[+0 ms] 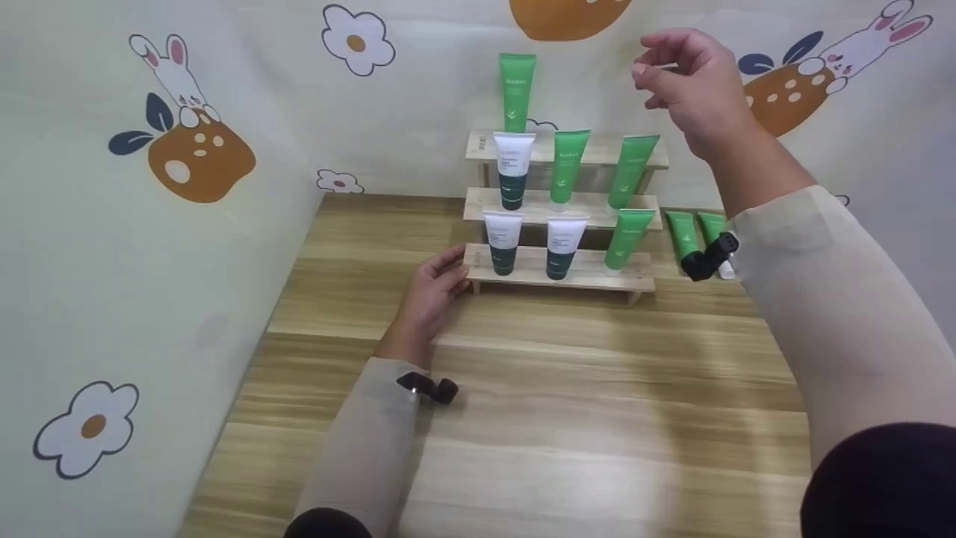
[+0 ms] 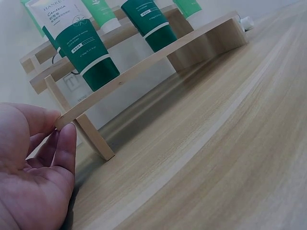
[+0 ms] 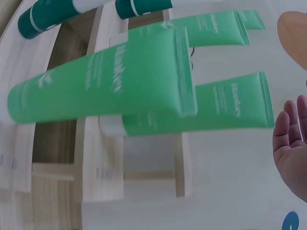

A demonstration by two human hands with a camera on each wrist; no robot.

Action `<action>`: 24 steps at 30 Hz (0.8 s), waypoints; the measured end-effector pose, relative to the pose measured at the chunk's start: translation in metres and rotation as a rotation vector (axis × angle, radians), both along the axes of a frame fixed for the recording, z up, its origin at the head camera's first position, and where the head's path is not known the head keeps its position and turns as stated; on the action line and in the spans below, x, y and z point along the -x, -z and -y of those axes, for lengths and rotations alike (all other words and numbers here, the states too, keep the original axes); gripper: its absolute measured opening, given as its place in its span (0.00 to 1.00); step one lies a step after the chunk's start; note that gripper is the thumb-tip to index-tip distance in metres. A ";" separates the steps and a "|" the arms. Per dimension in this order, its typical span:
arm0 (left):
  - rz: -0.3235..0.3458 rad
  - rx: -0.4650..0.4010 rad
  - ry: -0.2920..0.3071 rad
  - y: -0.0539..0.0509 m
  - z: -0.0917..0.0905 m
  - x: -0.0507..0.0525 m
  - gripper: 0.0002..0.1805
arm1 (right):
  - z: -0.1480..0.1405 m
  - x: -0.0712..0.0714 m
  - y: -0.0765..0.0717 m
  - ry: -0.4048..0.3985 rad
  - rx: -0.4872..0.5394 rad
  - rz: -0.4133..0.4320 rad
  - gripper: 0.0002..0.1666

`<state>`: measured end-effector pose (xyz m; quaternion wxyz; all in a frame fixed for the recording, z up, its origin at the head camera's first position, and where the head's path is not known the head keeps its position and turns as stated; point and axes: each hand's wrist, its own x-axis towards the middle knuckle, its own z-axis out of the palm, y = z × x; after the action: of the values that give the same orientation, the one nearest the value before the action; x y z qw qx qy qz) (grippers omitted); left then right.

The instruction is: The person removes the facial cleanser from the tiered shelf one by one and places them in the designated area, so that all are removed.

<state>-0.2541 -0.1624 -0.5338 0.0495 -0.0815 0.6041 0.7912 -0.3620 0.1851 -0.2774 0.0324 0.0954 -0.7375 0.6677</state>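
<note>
Your left hand pinches the rack by its bottom-tier edge; your right hand, loosely curled, hangs in open air, apart from the tubes.

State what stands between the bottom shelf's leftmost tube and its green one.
In the head view, a white-and-green tube stands between them.

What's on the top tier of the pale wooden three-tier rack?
One green squeeze tube stands near the left end of the top tier. Its bottom is covered by the white and dark-green squeeze tube standing on the middle tier.
</note>
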 end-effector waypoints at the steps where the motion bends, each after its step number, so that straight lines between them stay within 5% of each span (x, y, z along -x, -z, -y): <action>1: -0.005 0.000 0.001 0.000 0.000 0.000 0.26 | 0.004 0.000 -0.002 -0.008 -0.011 -0.001 0.26; 8: -0.002 -0.009 0.002 -0.001 -0.001 0.000 0.26 | 0.031 0.001 -0.012 -0.052 -0.127 0.019 0.26; 16: 0.021 -0.014 -0.008 0.001 0.000 0.002 0.27 | 0.058 0.010 -0.013 -0.151 -0.101 0.099 0.27; 24: 0.014 -0.004 -0.007 0.001 0.001 0.001 0.27 | 0.076 0.021 -0.011 -0.157 -0.120 0.166 0.25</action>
<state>-0.2555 -0.1630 -0.5351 0.0513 -0.0892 0.6017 0.7921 -0.3833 0.1087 -0.2663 -0.0869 0.0991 -0.7667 0.6283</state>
